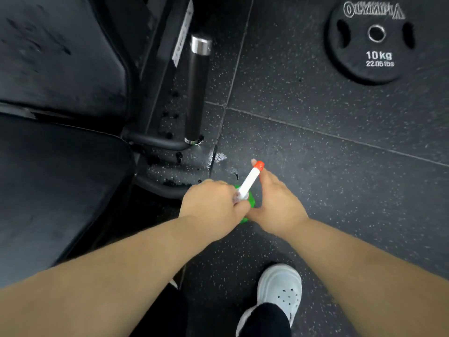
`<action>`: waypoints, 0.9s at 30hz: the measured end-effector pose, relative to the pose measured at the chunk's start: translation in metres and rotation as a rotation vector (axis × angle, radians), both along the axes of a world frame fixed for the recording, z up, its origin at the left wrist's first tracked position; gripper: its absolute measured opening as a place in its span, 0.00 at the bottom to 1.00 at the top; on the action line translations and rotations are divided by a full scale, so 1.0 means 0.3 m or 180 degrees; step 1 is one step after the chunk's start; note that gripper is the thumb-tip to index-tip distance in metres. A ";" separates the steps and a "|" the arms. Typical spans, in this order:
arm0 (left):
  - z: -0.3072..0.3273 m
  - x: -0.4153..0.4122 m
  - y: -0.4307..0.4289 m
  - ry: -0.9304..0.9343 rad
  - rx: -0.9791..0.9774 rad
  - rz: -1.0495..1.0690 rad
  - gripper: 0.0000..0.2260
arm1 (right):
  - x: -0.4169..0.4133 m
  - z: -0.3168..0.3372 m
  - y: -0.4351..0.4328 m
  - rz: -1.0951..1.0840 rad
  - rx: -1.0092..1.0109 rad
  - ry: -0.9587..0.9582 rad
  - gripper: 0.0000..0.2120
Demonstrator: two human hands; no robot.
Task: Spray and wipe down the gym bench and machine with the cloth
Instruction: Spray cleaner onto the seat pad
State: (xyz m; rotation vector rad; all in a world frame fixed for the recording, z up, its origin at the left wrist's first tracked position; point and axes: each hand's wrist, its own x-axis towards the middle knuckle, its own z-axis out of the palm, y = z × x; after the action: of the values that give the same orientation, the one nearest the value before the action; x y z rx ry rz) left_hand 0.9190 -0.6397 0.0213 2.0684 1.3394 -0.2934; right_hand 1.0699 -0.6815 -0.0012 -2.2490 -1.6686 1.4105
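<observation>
Spray bottle [249, 182] at centre, green body, white sprayer with orange tip pointing to 1 o'clock. Left hand [213, 203] curled tight round bottle neck. Right hand [274, 203] at 3 o'clock of it, fingers straight along sprayer, thumb touching green body. Bench pads [60, 178] at 9 o'clock, wet floor [194, 161] at 12, weight plate [371, 40] at 1.

Weight plate [371, 42], top rt on floor: raised "OLYMPIA" along upper rim, "10 kg" w/ "22.05 lbs" under hub (white print). White label [183, 32] on machine frame [158, 76]: too blurred to read.
</observation>
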 end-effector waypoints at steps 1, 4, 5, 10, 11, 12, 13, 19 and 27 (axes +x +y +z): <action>0.062 -0.024 0.018 -0.0109 -0.0003 0.0091 0.19 | -0.021 0.058 0.025 0.0043 0.0088 0.0111 0.48; 0.238 -0.133 0.086 -0.0626 -0.0123 0.0362 0.20 | -0.101 0.241 0.126 0.0102 0.0354 0.0359 0.42; 0.289 -0.176 0.113 -0.0754 -0.0200 0.0340 0.20 | -0.134 0.296 0.165 0.0115 0.0435 0.0452 0.39; 0.475 -0.430 0.271 -0.1206 0.0054 0.1039 0.19 | -0.313 0.478 0.388 0.0152 0.0714 0.0596 0.30; 0.492 -0.493 0.307 -0.1251 0.0207 0.1404 0.18 | -0.355 0.503 0.435 0.0080 0.0684 0.0605 0.30; 0.498 -0.555 0.340 -0.1270 0.0301 0.1726 0.19 | -0.395 0.524 0.473 0.0045 0.0611 0.0615 0.30; 0.499 -0.616 0.370 -0.1296 0.0320 0.1957 0.21 | -0.441 0.543 0.507 0.0069 0.0569 0.0646 0.30; 0.448 -0.927 0.450 -0.1759 -0.0161 0.3035 0.20 | -0.760 0.587 0.690 0.0001 0.0618 0.0591 0.10; 0.412 -1.045 0.383 -0.2107 -0.0530 0.3220 0.17 | -0.958 0.589 0.851 0.0610 -0.0354 0.0216 0.02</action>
State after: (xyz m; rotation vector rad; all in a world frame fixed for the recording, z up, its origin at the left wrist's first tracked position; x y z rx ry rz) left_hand 0.6055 -0.5249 0.1450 0.9824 1.6255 0.6359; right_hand 0.7824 -0.4261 0.1755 -2.1150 -1.8716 1.6387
